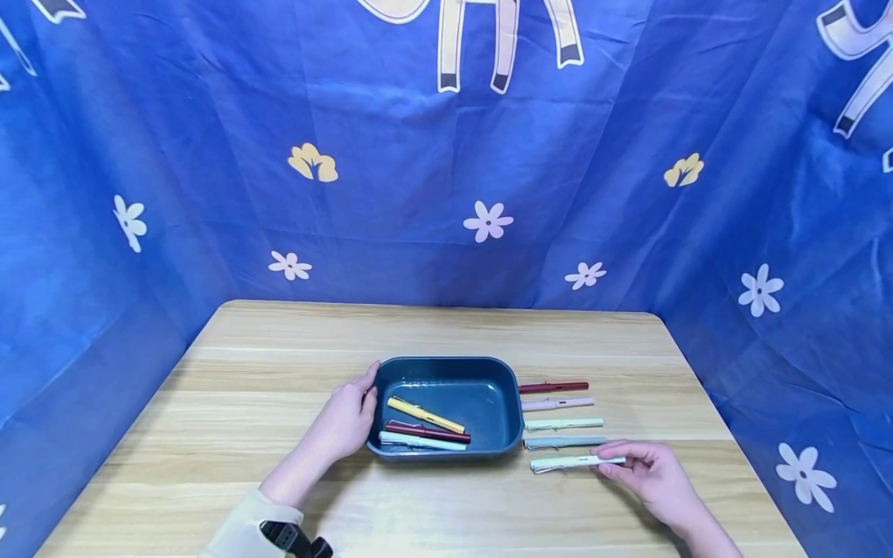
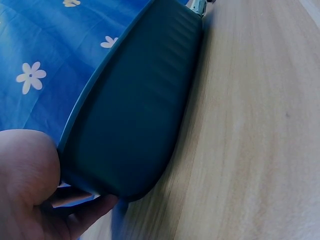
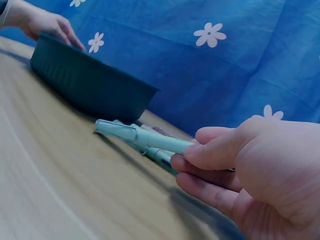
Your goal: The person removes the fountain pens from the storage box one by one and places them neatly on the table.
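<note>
In the head view my left hand [image 1: 347, 418] grips the left end of a dark teal rectangular container [image 1: 446, 457], its fingers at the rim. The left wrist view has that hand's fingers [image 2: 95, 212] against the container's lower corner. A yellow pen [image 1: 427, 415], a dark red pen [image 1: 429, 432] and a pale blue pen [image 1: 422, 441] lie inside. To the container's right, my right hand [image 1: 652, 474] pinches a pale mint pen [image 1: 568, 463] by one end between thumb and fingers. Its clip end points left, close over the table in the right wrist view.
Right of the container several pens lie in a column: dark red [image 1: 554, 387], pale lilac [image 1: 558, 404], light green [image 1: 563, 424] and grey-blue [image 1: 565, 442]. The wooden table [image 1: 279, 349] is bordered by a blue patterned cloth [image 1: 391, 232] at the back and sides.
</note>
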Motion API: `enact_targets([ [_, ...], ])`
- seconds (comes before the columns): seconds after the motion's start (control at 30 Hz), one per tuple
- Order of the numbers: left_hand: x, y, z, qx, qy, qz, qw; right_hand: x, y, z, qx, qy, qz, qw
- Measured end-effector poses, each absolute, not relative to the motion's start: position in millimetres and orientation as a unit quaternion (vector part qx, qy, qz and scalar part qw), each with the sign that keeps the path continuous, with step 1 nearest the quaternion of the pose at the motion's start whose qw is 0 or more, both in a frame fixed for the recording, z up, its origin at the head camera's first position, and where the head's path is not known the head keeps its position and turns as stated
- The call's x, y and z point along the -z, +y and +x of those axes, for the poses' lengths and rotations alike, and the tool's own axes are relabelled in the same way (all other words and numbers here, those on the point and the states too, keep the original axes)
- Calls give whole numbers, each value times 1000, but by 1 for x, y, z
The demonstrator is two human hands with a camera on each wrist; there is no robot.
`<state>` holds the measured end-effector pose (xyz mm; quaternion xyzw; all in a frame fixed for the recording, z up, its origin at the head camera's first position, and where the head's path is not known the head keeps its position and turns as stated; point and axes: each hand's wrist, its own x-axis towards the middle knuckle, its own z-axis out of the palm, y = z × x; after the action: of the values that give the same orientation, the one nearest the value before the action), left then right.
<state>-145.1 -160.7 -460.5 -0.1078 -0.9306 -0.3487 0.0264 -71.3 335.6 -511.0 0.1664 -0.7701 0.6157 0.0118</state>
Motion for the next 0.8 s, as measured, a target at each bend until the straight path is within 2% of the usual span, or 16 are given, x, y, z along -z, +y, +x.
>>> enact_targets([
  [0.6,459,-161,-147,350,-930,-110,27,514,324,-77,-444,-860,231,97],
  [0.8,460,-161,-147,349,-931,-108,25,514,322,-77,-411,-876,230,105],
])
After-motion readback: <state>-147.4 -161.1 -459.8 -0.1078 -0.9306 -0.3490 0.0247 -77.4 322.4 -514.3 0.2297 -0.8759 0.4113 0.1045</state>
